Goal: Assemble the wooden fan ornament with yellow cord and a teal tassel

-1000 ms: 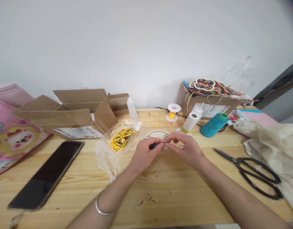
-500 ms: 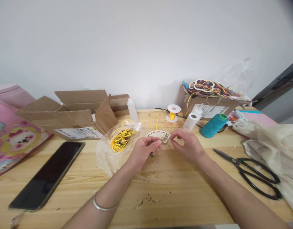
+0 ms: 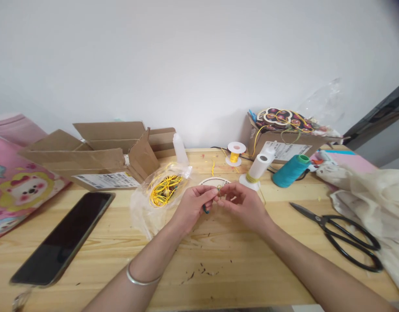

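In the middle of the table my left hand (image 3: 194, 203) is closed in a pinch on a thin green cord (image 3: 219, 188), which makes a small loop above the fingertips. A dark teal piece (image 3: 205, 209) shows below the left fingers; its kind is hidden. My right hand (image 3: 244, 203) has thumb and index finger pinched at the same cord, close to the left fingertips. Just behind both hands lies a pale wooden cutout (image 3: 215, 180) with a curved edge, mostly covered by the fingers. A short yellow cord (image 3: 213, 168) extends from its top.
Yellow cord (image 3: 167, 190) in a plastic bag, a phone (image 3: 63, 238) and an open carton (image 3: 89, 160) are left. Behind and right stand a yellow spool (image 3: 234, 157), white spool (image 3: 258, 169), teal thread cone (image 3: 290, 171) and filled box (image 3: 285, 147). Black scissors (image 3: 338, 236) lie right.
My right hand has moved left and slightly down, from apart to right beside my left fingertips. The white spool's base now shows. My left hand has barely moved.
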A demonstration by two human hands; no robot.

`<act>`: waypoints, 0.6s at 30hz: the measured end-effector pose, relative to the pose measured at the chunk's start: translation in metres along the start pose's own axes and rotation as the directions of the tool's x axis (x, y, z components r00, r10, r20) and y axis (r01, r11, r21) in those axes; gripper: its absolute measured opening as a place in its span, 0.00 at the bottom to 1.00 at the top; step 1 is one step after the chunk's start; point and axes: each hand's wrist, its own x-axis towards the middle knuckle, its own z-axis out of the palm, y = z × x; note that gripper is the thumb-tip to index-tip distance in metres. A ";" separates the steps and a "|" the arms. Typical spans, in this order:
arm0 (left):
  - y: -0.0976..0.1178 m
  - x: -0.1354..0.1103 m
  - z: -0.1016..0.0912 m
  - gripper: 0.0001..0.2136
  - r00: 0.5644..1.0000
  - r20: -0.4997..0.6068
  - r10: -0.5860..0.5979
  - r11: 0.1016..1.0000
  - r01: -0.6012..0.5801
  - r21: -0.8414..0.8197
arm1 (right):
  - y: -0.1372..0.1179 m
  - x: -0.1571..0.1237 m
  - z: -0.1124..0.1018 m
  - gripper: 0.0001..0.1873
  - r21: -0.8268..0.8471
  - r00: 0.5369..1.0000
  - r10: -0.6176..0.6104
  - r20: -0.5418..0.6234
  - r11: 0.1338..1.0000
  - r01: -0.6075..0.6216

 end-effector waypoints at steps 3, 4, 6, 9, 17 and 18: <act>-0.001 0.000 0.000 0.07 0.999 -0.047 0.026 0.996 -0.022 0.086 | 0.001 0.001 0.000 0.15 0.179 0.987 0.105 0.118 0.976 -0.125; -0.001 0.001 0.000 0.07 0.997 -0.070 0.041 0.991 -0.032 0.132 | 0.000 0.001 -0.001 0.13 0.165 0.985 0.112 0.131 0.977 -0.133; 0.000 0.000 0.001 0.08 0.991 -0.109 0.073 0.971 -0.046 0.235 | 0.000 0.001 -0.003 0.10 0.026 0.993 0.052 0.109 0.998 -0.055; 0.002 0.000 0.002 0.08 0.986 -0.119 0.115 0.926 -0.063 0.373 | 0.000 0.000 -0.008 0.08 -0.338 0.965 -0.251 0.080 0.904 0.264; 0.000 -0.001 0.004 0.09 0.996 -0.051 0.072 0.886 -0.041 0.462 | -0.006 0.000 -0.024 0.10 -0.647 0.821 -0.523 0.228 0.549 0.529; -0.001 -0.001 0.003 0.09 0.998 -0.036 0.058 0.883 -0.034 0.468 | -0.005 0.001 -0.025 0.10 -0.632 0.815 -0.526 0.241 0.552 0.543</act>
